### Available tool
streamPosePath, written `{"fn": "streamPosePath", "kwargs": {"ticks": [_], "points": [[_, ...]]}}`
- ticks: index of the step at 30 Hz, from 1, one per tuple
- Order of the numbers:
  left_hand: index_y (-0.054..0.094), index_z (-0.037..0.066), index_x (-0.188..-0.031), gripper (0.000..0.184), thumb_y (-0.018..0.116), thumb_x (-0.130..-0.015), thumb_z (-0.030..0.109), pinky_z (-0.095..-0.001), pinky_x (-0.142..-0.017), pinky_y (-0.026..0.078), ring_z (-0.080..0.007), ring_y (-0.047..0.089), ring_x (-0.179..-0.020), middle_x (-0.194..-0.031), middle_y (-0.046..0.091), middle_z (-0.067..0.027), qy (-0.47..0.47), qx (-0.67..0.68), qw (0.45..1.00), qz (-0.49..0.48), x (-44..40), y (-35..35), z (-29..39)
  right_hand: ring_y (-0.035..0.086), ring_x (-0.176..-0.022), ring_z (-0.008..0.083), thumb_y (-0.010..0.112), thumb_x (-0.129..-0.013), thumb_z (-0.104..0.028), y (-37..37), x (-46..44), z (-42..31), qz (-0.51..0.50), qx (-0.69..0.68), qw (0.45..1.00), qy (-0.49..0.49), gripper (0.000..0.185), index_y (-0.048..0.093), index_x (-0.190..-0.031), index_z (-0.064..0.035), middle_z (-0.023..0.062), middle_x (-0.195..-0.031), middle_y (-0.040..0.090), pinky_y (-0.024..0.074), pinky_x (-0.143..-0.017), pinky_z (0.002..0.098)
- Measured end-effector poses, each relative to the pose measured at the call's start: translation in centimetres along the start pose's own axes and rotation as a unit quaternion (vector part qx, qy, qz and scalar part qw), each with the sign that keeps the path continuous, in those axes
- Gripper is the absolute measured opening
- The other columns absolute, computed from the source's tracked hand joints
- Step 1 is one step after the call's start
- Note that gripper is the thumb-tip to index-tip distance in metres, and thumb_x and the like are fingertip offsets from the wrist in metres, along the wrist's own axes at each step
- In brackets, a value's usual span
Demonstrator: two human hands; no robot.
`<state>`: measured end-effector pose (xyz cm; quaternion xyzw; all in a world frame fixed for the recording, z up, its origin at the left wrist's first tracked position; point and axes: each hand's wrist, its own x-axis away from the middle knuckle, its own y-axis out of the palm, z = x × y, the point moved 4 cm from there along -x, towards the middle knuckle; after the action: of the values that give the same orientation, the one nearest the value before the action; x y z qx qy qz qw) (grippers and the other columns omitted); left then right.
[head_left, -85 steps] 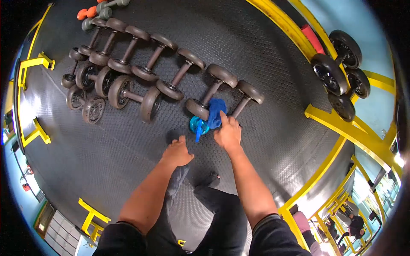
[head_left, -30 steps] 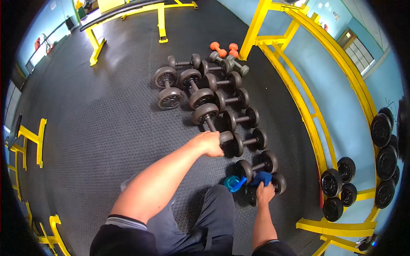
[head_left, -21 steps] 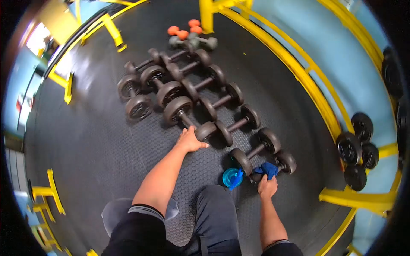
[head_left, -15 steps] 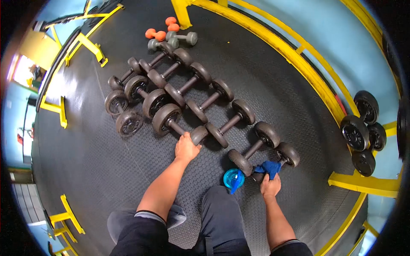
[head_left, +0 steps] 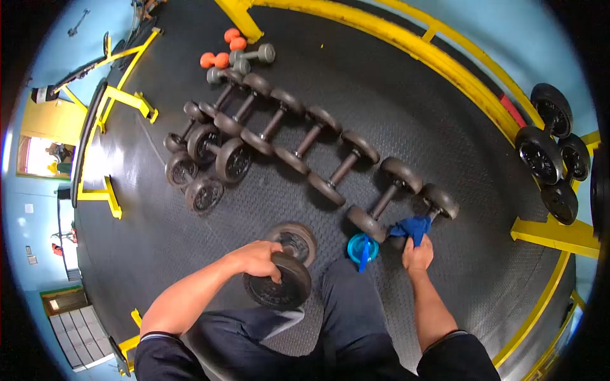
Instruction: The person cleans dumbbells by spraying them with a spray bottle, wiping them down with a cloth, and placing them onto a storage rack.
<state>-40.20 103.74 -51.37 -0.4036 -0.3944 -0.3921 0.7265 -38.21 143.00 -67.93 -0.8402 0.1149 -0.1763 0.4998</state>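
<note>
My left hand (head_left: 259, 259) is closed round a dark dumbbell (head_left: 279, 286) with round plates, close to my left knee. The fingers curl over between its two plates. My right hand (head_left: 418, 255) grips a bunched blue cloth (head_left: 412, 228), which lies against the handle of the dumbbell at the row's right end (head_left: 441, 200). Part of that dumbbell is hidden under the cloth. By my right knee stands a round turquoise container (head_left: 363, 249) with a blue strip across it. Just beyond it lies another dumbbell (head_left: 384, 202).
Several dark dumbbells (head_left: 309, 140) lie in a slanting row on the black rubber floor (head_left: 159, 254). Smaller grey (head_left: 257, 54) and orange dumbbells (head_left: 215, 60) are at the far end. A yellow rack frame (head_left: 381, 28) runs along the right, holding more dumbbells (head_left: 539, 155).
My left hand has brought a dumbbell out of the group, toward my left knee. My right hand stays with the blue cloth at the end dumbbell. The camera view has shifted.
</note>
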Motion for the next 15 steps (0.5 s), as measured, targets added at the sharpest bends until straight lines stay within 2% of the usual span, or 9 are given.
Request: {"fn": "streamPosePath", "kwargs": {"ticks": [3, 5, 7, 11, 15], "points": [[0.060, 0.001, -0.105, 0.056, 0.081, -0.060, 0.029, -0.0393, -0.082, 0.047, -0.0334, 0.062, -0.098, -0.099, 0.066, -0.0178, 0.018, -0.033, 0.998, -0.050, 0.3, 4.3, 1.0, 0.057, -0.100, 0.0388, 0.057, -0.082, -0.028, 0.3, 0.0, 0.4, -0.002, -0.003, 1.000, 0.004, 0.029, 0.062, -0.100, -0.0056, 0.0182, -0.105, 0.063, 0.0454, -0.088, 0.0456], [0.059, 0.002, -0.109, 0.059, 0.080, -0.063, 0.032, -0.0398, -0.084, 0.047, -0.0330, 0.062, -0.099, -0.100, 0.066, -0.0183, 0.030, -0.035, 0.996, -0.073, 0.4, 6.4, 1.9, 0.057, -0.101, 0.0388, 0.057, -0.082, -0.029, 0.3, -0.3, 0.4, 0.003, -0.021, 0.999, -0.028, 0.030, 0.062, -0.100, -0.0055, 0.0185, -0.105, 0.063, 0.0453, -0.088, 0.0459], [0.058, 0.004, -0.114, 0.063, 0.080, -0.063, 0.035, -0.0399, -0.087, 0.047, -0.0327, 0.061, -0.102, -0.104, 0.066, -0.0179, -0.004, -0.017, 0.996, -0.091, 0.0, 9.0, 1.3, 0.057, -0.101, 0.0389, 0.057, -0.082, -0.029, 1.0, -0.7, 1.0, -0.003, -0.017, 1.000, -0.023, 0.031, 0.062, -0.100, -0.0055, 0.0185, -0.105, 0.063, 0.0452, -0.087, 0.0459], [0.059, 0.004, -0.115, 0.059, 0.079, -0.067, 0.033, -0.0387, -0.089, 0.047, -0.0315, 0.061, -0.103, -0.106, 0.066, -0.0170, 0.004, -0.013, 1.000, -0.023, -1.3, 10.9, -0.5, 0.057, -0.101, 0.0389, 0.056, -0.082, -0.031, -0.2, -0.4, -0.2, -0.001, -0.013, 1.000, -0.005, 0.033, 0.062, -0.101, -0.0045, 0.0193, -0.105, 0.063, 0.0451, -0.088, 0.0459], [0.062, 0.004, -0.112, 0.054, 0.076, -0.067, 0.030, -0.0347, -0.086, 0.047, -0.0254, 0.061, -0.101, -0.105, 0.066, -0.0138, -0.024, 0.069, 0.996, 0.048, -2.0, 9.3, -3.6, 0.057, -0.101, 0.0391, 0.056, -0.082, -0.032, -0.2, 0.0, -0.6, -0.020, -0.038, 0.999, 0.014, 0.035, 0.061, -0.100, -0.0031, 0.0202, -0.105, 0.063, 0.0452, -0.088, 0.0458]]}}
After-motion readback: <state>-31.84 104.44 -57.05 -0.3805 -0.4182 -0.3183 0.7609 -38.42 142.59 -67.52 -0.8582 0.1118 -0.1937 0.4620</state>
